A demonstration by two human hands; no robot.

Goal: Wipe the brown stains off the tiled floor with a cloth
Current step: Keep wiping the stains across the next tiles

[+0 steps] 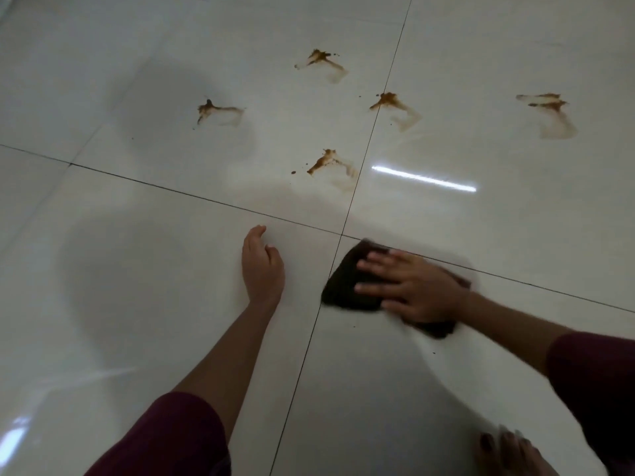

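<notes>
Head view looks down on a glossy white tiled floor (137,269) crossed by dark grout lines. The right hand (415,290) lies flat on a dark brown folded cloth (343,286), fingers (374,261) spread straight and pressing it down beside the crossing of the grout lines, probably to keep the whole pad in contact while it slides. The left hand (263,266) rests on the tile just left of the cloth, fingers loosely together and holding nothing; it looks like a brace for the leaning body. Five brown splashed stains remain on the tiles beyond, the nearest stain (326,163) just past the cloth, the others (391,103) farther off. No container is in view. Bare toes (508,451) show at the bottom edge.
</notes>
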